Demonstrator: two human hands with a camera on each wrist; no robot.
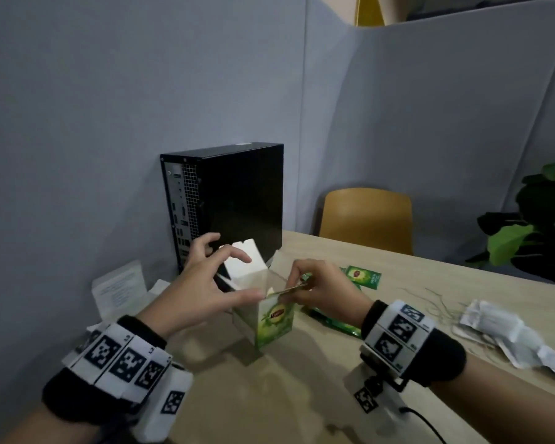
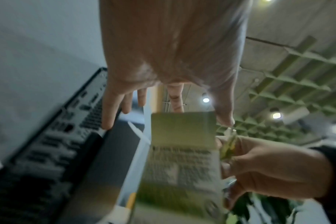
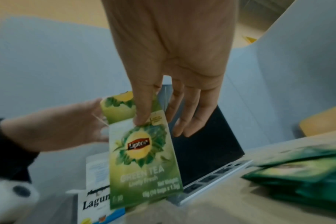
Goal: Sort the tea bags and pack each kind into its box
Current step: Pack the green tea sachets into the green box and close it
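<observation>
A green Lipton tea box (image 1: pixel 274 322) stands upright on the table with its top open. My right hand (image 1: pixel 297 288) pinches its top front edge, thumb on the printed face (image 3: pixel 146 148) and fingers behind. My left hand (image 1: pixel 250 278) hovers with fingers spread, and its thumb touches the box's near top corner (image 2: pixel 182 159). Just behind stands an open white box (image 1: pixel 247 267), also visible lower left in the right wrist view (image 3: pixel 94 201). Green tea bags (image 1: pixel 364 275) lie right of the box, with more under my right wrist (image 1: pixel 334 323). White tea bags (image 1: pixel 500 331) are piled at the far right.
A black computer tower (image 1: pixel 234 203) stands against the grey partition right behind the boxes. A white leaflet (image 1: pixel 117 290) lies at the left. A yellow chair (image 1: pixel 366 219) and a plant (image 1: pixel 535 225) are beyond the table's (image 1: pixel 302 395) far edge.
</observation>
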